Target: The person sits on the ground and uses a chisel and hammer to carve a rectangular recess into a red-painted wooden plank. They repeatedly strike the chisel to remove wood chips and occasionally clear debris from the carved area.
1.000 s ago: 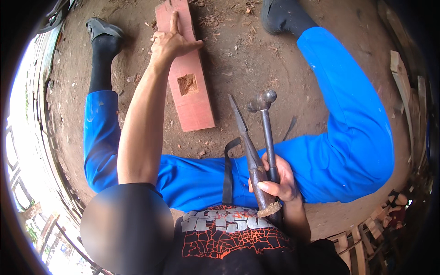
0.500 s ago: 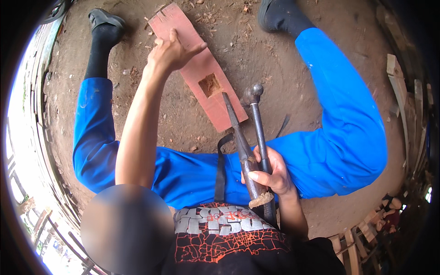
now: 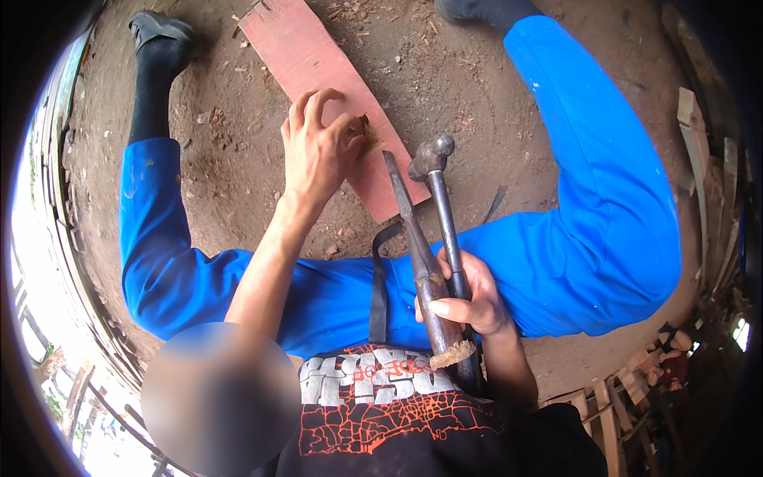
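A pink-painted board (image 3: 286,48) lies diagonally on the dirt between my legs, with a rough squarish cavity (image 3: 369,139) cut in it. My left hand (image 3: 318,147) is over the board beside that cavity, fingers bent and apart; the fingertips at the cavity are partly hidden. My right hand (image 3: 477,306) is closed round two tools held upright in the picture: a long tapered steel chisel (image 3: 409,222), its wooden handle frayed at the end, and a hammer (image 3: 431,155) with a metal head and shaft. The chisel tip is just right of the cavity, over the board.
My outstretched blue-trousered legs (image 3: 596,222) frame the board. A black strap (image 3: 378,294) lies across one thigh. Wood scraps and dirt cover the ground (image 3: 230,159); loose planks (image 3: 691,143) are stacked at the right edge, more timber (image 3: 616,405) at the lower right.
My left hand has come down the board from its upper part to the cavity. The board has turned, upper end leftward and lower end rightward. My right hand still grips both tools.
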{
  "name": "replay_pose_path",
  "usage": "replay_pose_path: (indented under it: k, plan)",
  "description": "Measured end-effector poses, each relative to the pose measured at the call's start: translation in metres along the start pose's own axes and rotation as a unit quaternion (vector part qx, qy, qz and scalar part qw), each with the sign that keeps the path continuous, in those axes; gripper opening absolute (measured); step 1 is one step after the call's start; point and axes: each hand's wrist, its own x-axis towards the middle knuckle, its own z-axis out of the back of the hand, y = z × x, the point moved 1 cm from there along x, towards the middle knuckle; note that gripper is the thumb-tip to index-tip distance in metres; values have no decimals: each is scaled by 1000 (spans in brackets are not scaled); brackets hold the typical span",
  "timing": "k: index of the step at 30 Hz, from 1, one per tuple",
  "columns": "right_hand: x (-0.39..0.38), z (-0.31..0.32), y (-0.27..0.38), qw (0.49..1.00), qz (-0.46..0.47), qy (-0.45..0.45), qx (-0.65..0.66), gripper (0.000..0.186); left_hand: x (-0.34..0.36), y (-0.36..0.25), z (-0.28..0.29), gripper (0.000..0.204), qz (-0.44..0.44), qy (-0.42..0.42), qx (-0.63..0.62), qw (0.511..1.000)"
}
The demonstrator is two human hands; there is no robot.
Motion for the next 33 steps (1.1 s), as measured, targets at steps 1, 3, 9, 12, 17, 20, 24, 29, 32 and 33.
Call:
replay_pose_path:
  k: [1,3,9,12,17,20,24,29,32,33]
  plan:
    - [1,0,1,1000,-5,3,-3,45,2,0,1,24,3,7,-2,1000]
    - [1,-1,1,1000,2,2,5,45,4,2,2,24,5,18,-4,1000]
    - [1,-1,-1,1000,18,12,16,46,2,-1,-4,20,-11,13,23,1000]
    - [0,6,-4,1000,9,17,9,45,1,-3,-5,19,-16,17,41,999]
    - [-1,2,2,1000,1,-1,13,45,9,2,2,15,-31,73,35,996]
    - [0,-2,2,999,21,-9,38,43,31,17,23,52,-190,153,85,966]
    - [2,-6,9,1000,2,-19,18,43,59,31,26,141,-231,274,152,921]
    - [1,-10,8,998,26,-37,35,51,93,47,14,74,-481,96,105,865]
    - [0,-12,1,997,46,-58,9,49,93,47,-1,103,-357,321,228,847]
    - [-2,-12,2,997,48,-53,19,48,97,40,1,83,-350,316,232,851]
